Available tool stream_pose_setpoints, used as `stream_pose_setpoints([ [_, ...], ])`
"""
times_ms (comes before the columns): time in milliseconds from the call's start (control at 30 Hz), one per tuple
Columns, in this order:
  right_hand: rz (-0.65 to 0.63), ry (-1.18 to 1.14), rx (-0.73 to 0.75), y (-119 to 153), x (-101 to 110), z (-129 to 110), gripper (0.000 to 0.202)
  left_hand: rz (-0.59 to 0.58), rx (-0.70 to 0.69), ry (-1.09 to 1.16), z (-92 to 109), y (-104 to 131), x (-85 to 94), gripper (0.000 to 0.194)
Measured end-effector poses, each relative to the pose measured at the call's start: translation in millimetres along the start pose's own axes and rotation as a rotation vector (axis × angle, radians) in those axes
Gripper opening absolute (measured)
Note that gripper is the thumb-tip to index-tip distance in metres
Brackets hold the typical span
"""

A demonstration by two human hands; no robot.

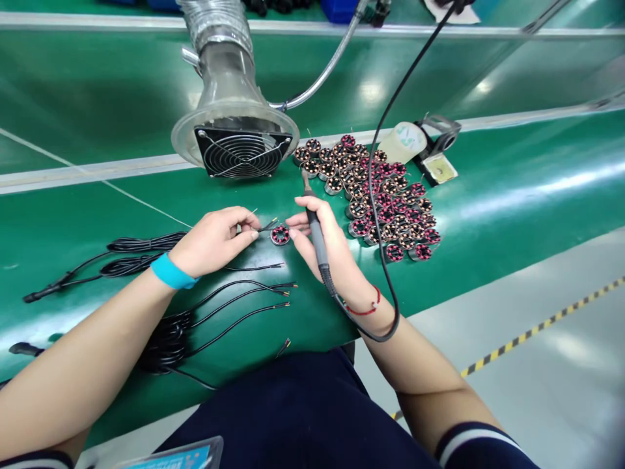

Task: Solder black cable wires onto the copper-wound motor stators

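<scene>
My left hand (219,238) pinches a black cable (267,227) close to its stripped end, where thin coloured wires stick out to the right. Just beyond those wires a small round motor stator (280,235) with dark pink windings lies on the green bench. The fingertips of my right hand (325,244) are at the stator's right side; whether they press on it I cannot tell. A soldering iron (316,229) with a grey handle rests in the crook of my right thumb and forefinger, its tip pointing up and away from me.
Many stators (385,195) crowd the bench at right, near a tape roll (409,140) and a soldering stand (439,166). A fume extractor (239,140) hangs above. Bundled black cables (168,342) lie at left front. The iron's cord (374,169) loops over the stators and my right wrist.
</scene>
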State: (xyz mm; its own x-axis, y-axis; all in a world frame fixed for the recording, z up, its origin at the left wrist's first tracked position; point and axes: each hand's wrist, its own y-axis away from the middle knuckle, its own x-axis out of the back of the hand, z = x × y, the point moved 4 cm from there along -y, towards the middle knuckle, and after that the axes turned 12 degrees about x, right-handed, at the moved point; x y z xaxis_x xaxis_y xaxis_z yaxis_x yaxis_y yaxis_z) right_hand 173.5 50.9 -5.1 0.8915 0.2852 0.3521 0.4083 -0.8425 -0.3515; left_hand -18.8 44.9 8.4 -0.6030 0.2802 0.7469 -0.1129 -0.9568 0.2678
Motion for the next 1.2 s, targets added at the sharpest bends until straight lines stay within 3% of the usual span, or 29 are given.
stream_pose_setpoints([
  [167,0.15,-0.194,-0.071,6.7,-21.0,-4.7,0.047,0.001,-0.027,0.064,2.6,4.7,0.3,0.021],
  [367,0.277,-0.356,-0.078,5.7,-27.6,1.9,0.041,-0.042,-0.098,0.126,10.7,7.1,-2.9,0.032],
  [467,0.266,-0.466,-0.087,5.6,-32.1,7.8,0.047,-0.073,-0.094,0.181,11.9,7.6,-4.5,0.043],
  [700,0.208,-0.6,-0.107,8.5,-37.7,8.4,0.054,-0.186,-0.122,0.174,15.8,9.1,-14.6,0.043],
  [900,0.148,-0.537,-0.083,9.3,-34.8,3.6,0.048,-0.264,-0.143,0.2,17.6,9.8,-13.7,0.039],
  [1067,0.173,-0.388,0.05,12.3,-32.2,-3.8,0.039,-0.467,0.094,0.486,10.5,9.3,-22.9,0.025],
  [1133,0.175,-0.298,0.059,14.5,-31.7,-3.5,0.038,-0.453,0.172,0.568,8.6,8.1,-25.3,0.021],
  [1200,0.174,-0.208,0.049,16.5,-28.9,-2.2,0.039,-0.363,0.208,0.566,6.7,5.3,-25.4,0.019],
])
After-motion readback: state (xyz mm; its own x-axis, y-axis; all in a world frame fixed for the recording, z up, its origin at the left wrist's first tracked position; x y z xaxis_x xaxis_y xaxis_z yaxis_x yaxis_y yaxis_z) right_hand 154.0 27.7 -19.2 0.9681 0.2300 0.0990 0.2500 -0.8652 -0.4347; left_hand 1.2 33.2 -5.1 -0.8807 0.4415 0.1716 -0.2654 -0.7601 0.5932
